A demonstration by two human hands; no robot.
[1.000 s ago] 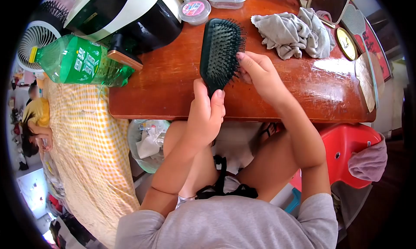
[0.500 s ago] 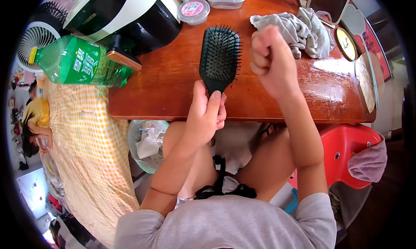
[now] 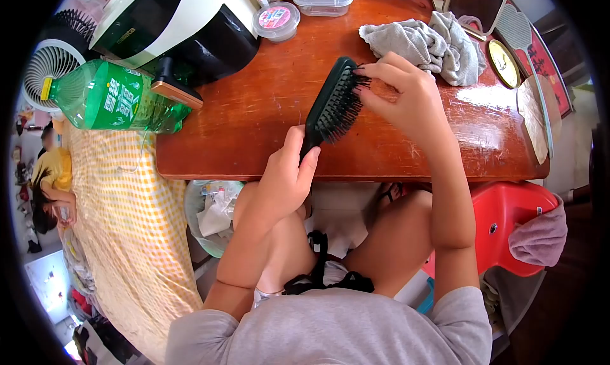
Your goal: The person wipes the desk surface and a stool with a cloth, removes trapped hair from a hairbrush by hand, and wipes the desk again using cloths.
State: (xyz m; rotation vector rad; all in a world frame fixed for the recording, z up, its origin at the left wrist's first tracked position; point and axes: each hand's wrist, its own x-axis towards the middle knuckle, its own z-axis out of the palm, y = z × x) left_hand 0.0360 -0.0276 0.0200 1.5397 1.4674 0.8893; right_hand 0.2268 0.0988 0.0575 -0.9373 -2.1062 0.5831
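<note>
A dark paddle hairbrush (image 3: 332, 101) is held over the near part of the table, tilted, with its bristles facing right. My left hand (image 3: 283, 180) is closed around its handle. At the upper end of the bristles is my right hand (image 3: 410, 95), its thumb and fingertips a little apart and touching or nearly touching the bristle tips. Whether anything thin lies between those fingertips is too small to tell. A crumpled grey cloth (image 3: 413, 41) lies just beyond my right hand.
On the brown table (image 3: 241, 130) are a black-and-white appliance (image 3: 222, 41), a green bottle (image 3: 101, 98), tubs (image 3: 276, 20) and a round yellow-faced object (image 3: 504, 63). A red stool (image 3: 508, 219) stands right, a waste bin (image 3: 216, 219) below. Another person (image 3: 54, 174) is far left.
My right hand has opened from a fist and come back left to the bristles. The brush has turned, its head now leaning right with the bristles facing sideways.
</note>
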